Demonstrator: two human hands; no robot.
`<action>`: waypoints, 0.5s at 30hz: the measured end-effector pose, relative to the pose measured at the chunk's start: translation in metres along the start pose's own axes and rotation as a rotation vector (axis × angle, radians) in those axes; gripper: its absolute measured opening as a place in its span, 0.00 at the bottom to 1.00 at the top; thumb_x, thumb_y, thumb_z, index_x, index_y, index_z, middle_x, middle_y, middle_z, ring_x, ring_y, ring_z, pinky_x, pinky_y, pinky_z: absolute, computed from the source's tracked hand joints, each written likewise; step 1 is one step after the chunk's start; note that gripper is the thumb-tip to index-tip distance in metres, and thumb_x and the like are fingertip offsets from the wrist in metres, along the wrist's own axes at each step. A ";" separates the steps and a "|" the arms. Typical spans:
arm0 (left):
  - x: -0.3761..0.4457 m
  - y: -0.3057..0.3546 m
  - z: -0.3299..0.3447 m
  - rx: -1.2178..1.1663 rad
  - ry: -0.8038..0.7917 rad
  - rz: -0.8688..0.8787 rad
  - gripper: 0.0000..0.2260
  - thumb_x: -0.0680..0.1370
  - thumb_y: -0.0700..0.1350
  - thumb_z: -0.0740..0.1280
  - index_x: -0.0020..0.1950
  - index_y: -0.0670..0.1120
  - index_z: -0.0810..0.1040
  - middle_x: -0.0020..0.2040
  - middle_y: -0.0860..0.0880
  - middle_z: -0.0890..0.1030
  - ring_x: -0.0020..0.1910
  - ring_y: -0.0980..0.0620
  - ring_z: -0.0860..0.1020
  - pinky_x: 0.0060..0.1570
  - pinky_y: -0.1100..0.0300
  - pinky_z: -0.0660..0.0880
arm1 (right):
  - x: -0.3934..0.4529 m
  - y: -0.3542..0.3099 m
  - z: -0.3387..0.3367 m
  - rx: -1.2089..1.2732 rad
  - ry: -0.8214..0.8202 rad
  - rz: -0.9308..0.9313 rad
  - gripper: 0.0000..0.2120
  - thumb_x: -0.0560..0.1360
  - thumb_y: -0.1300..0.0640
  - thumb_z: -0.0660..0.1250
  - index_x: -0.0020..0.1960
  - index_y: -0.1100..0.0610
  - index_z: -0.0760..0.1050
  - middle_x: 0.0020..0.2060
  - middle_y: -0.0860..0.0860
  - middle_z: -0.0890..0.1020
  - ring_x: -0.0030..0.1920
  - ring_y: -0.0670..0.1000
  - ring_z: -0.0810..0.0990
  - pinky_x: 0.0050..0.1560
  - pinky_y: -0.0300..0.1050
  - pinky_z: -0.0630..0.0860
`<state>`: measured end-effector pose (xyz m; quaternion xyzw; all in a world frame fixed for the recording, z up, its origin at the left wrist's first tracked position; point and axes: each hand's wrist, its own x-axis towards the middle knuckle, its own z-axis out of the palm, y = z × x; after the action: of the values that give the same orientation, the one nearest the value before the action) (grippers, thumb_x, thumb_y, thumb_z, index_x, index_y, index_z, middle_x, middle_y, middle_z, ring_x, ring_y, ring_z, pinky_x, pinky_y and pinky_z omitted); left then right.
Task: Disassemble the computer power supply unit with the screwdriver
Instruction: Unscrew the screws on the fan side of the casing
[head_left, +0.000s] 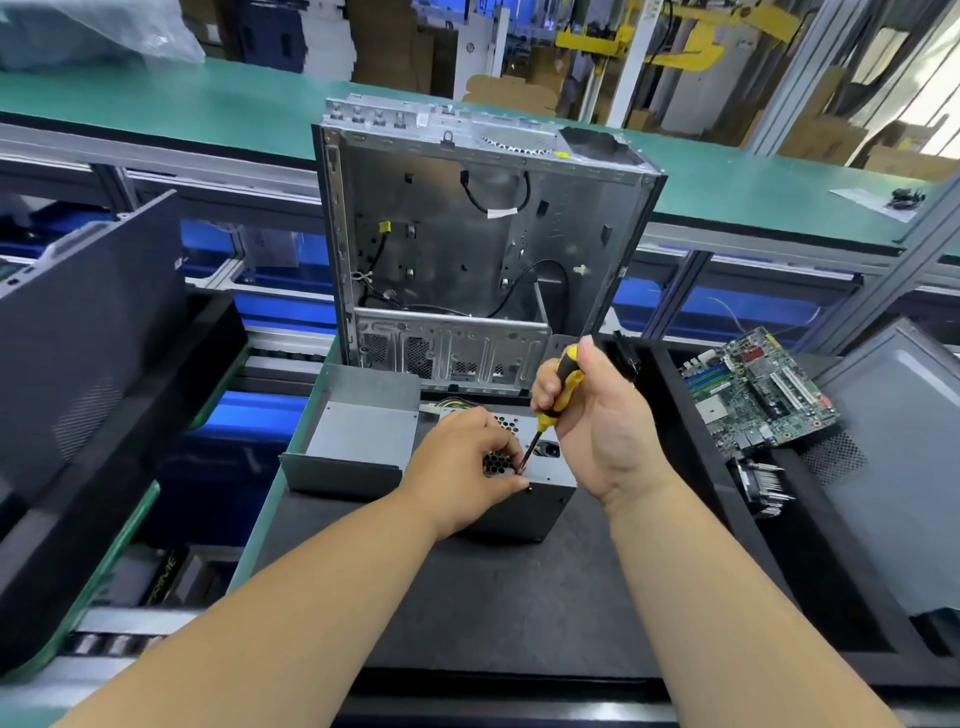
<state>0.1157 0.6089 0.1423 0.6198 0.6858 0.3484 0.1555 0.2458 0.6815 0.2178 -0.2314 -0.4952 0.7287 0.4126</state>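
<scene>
Centre frame, on the black tabletop (493, 597), sits the PSU (540, 506). Right hand (597, 415) grip wraps the screwdriver (558, 392), tip down on the PSU's top; left hand (462, 462) fingers curl, pinching beside the tip.

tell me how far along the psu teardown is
Done: the power supply unit is out of the computer case and lies on the black mat; the motherboard lies to the right. In hand: the right hand holds the screwdriver with its tip at the unit's top edge, where the left hand steadies it. Left: its housing still looks closed.
</scene>
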 end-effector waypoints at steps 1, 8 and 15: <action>0.000 0.000 0.000 -0.004 -0.001 -0.007 0.10 0.69 0.54 0.77 0.39 0.61 0.76 0.45 0.58 0.73 0.51 0.56 0.69 0.47 0.63 0.68 | 0.001 -0.001 -0.001 -0.003 0.002 0.005 0.12 0.84 0.53 0.55 0.43 0.55 0.66 0.34 0.51 0.75 0.35 0.51 0.71 0.42 0.45 0.70; 0.003 -0.001 -0.001 -0.020 -0.018 -0.012 0.11 0.69 0.54 0.77 0.37 0.63 0.75 0.45 0.58 0.74 0.52 0.56 0.70 0.52 0.54 0.73 | 0.007 -0.014 -0.005 -0.078 0.060 0.067 0.12 0.83 0.54 0.59 0.47 0.60 0.75 0.37 0.52 0.80 0.39 0.52 0.79 0.44 0.44 0.76; 0.003 -0.001 0.001 -0.020 -0.007 -0.003 0.10 0.68 0.54 0.77 0.38 0.61 0.76 0.45 0.56 0.75 0.52 0.54 0.72 0.52 0.51 0.73 | 0.007 -0.004 0.007 0.025 -0.067 0.065 0.26 0.86 0.48 0.47 0.40 0.62 0.73 0.27 0.51 0.69 0.31 0.50 0.66 0.36 0.42 0.65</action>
<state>0.1151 0.6122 0.1422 0.6184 0.6826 0.3528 0.1648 0.2382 0.6842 0.2245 -0.2177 -0.4917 0.7553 0.3746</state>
